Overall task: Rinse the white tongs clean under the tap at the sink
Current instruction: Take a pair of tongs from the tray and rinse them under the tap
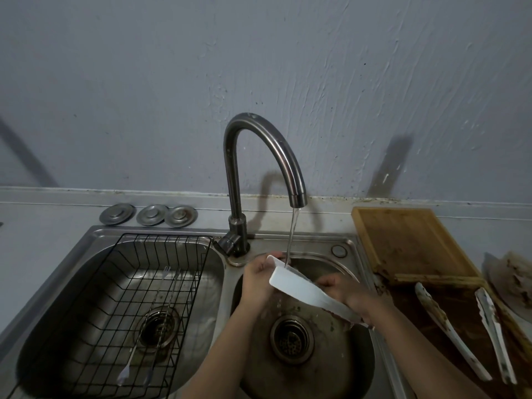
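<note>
White tongs (299, 286) lie slanted across the right sink basin (331, 370), wide end up at the left. My left hand (259, 279) grips that wide end. My right hand (342, 290) holds the narrow handle end lower right. Water runs from the curved steel tap (260, 156) in a thin stream (291, 237) and lands on the tongs' upper end. Below the tongs sits the round drain strainer (291, 336).
The left basin holds a black wire rack (135, 306) with thin metal forks. Three metal lids (149, 215) lie behind it. On the dirty counter to the right are a wooden cutting board (408, 243) and two soiled white tongs (449, 326), (493, 329).
</note>
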Available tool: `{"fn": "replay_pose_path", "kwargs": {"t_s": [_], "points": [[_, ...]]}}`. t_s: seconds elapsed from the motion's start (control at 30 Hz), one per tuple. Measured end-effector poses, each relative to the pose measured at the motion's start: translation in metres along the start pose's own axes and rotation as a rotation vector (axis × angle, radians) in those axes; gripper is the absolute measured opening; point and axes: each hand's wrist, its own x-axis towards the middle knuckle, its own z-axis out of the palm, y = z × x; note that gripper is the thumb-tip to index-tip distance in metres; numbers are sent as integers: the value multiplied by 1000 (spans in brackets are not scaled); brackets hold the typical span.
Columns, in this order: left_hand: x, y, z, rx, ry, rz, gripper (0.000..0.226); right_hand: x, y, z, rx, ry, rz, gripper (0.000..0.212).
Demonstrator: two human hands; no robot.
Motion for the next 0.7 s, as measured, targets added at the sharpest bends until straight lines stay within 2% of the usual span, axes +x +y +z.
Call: {"fn": "replay_pose_path", "kwargs": {"t_s": [0.1, 0.2, 0.3, 0.33, 0.4, 0.5, 0.6, 0.7], "points": [[0, 7, -6, -101, 40, -23, 18, -10, -7, 1, -4, 34, -65, 34], [15, 7, -13, -118, 265, -14, 13, -18, -9, 3, 93, -70, -147, 48], [27, 2, -20, -147, 389, 8, 20, -13, -5, 6, -12, -32, -269, 35], [27, 1, -20, -166, 393, 4, 20, -9, -4, 7, -90, 44, -311, 29], [22, -1, -13, -188, 378, -9, 25, -3, -3, 11, -194, 246, -354, 40], [12, -1, 5, -318, 310, -10, 29, 5, -5, 21, -297, 440, -276, 49], [9, 2, 17, -532, 229, -86, 31, 4, -16, 36, -434, 512, -220, 50], [9, 0, 12, -443, 216, -99, 35, 7, -21, 41, -488, 521, -211, 50]]}}
